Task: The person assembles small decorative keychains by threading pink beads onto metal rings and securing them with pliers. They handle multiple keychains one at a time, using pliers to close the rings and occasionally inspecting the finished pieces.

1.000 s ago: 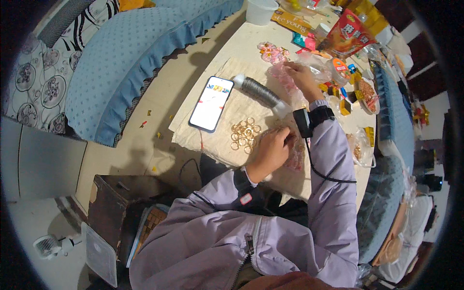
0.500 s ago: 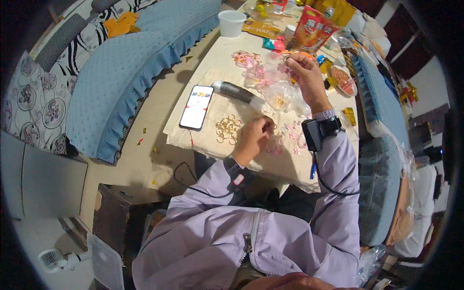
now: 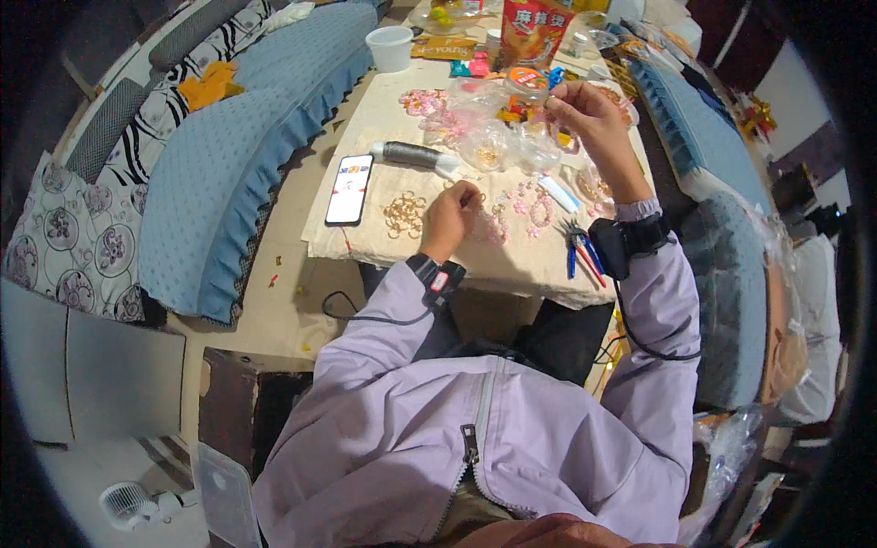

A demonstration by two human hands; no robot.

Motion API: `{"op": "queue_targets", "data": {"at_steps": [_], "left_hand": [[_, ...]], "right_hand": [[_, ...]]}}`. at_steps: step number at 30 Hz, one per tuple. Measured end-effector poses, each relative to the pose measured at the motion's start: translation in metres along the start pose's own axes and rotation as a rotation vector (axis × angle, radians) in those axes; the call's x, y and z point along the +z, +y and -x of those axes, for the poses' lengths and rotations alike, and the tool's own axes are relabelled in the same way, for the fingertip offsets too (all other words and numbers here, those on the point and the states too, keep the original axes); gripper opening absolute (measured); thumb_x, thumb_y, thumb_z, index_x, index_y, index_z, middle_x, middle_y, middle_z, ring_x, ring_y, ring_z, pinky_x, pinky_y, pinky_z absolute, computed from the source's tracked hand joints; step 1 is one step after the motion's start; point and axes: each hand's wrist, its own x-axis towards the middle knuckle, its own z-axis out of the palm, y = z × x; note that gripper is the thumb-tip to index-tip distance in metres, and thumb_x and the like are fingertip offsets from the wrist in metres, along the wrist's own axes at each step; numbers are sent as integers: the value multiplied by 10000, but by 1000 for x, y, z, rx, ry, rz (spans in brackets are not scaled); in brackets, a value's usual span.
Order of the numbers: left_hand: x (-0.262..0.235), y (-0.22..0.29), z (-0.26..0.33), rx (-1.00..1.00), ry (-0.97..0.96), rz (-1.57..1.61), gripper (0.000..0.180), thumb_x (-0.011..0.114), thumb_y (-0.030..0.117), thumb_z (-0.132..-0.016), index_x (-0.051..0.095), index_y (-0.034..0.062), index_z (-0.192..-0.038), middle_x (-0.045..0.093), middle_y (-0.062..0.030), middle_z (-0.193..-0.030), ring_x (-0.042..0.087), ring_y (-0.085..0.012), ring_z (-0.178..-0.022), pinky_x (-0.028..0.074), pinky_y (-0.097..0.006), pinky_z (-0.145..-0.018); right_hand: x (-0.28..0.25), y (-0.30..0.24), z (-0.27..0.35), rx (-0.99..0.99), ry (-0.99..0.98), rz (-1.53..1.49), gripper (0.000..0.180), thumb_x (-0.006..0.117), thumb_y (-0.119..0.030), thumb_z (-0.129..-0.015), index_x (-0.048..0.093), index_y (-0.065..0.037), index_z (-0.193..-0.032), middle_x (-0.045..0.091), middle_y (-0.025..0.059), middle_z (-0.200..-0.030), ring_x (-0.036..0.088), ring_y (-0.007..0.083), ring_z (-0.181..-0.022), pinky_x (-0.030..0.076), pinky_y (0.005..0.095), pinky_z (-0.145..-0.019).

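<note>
My left hand [image 3: 449, 219] rests low over the near part of the cloth-covered table, fingers curled in a pinch; whatever they hold is too small to make out. Just left of it lies a pile of gold-coloured rings [image 3: 405, 216]. To its right are pink bead strands [image 3: 534, 210] and loose pink pieces. My right hand [image 3: 592, 114] is raised above the table's right side, thumb and forefinger pressed together on something I cannot make out. Below that wrist lie pliers [image 3: 582, 256] with red and blue handles, and a white tube [image 3: 558, 194].
A phone [image 3: 350, 190] with a lit screen and a dark grey cylinder [image 3: 411, 155] with white ends lie at left. Clear plastic bags [image 3: 484, 146], a white tub [image 3: 390, 49] and a red pouch [image 3: 534, 35] stand farther back. Blue sofas [image 3: 247, 164] flank the table.
The view has shifted, so the table sits farther left and higher. My right hand has moved rightward over the table, uncovering the pliers and white tube. My left hand stays beside the rings.
</note>
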Motion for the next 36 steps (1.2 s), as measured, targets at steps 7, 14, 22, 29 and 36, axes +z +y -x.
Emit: {"op": "queue_targets", "data": {"at_steps": [7,14,22,29,36], "left_hand": [[2,-9,-5,-61,-89,170,173,654,173,-918,627,5,-950,623,-26,-768,553,-107,-706,466,-272,-675],[8,-17,-9,-125,-47,139,221,653,240,-868,652,35,-949,653,-75,-767,616,-163,-713,484,-296,-677],[8,-25,-11,-118,-93,307,184,640,192,-896,646,18,-956,643,-34,-797,591,-112,-732,479,-277,-673],[0,-18,-15,-150,-154,495,138,625,128,-916,637,2,-971,639,-19,-826,576,-82,-747,464,-230,-695],[-8,-4,-22,-80,-171,475,151,622,142,-939,640,5,-1001,679,-41,-899,618,-96,-807,491,-236,-742]], "right_hand": [[-16,-26,22,-33,82,-66,175,691,-183,-912,619,-46,-995,628,-30,-892,570,43,-821,436,193,-727],[-24,-50,33,-13,91,-82,197,676,-250,-924,632,-71,-993,618,-31,-892,550,49,-815,433,207,-777],[-29,-55,37,-21,138,-58,187,692,-252,-914,639,-98,-1006,622,-39,-894,549,43,-822,429,204,-785],[-37,-59,41,-12,123,-69,200,705,-252,-905,640,-96,-1012,620,-50,-892,542,32,-825,414,192,-769],[-44,-60,43,-6,131,-18,202,697,-253,-915,634,-101,-1032,629,-46,-910,559,34,-834,430,195,-769]]}}
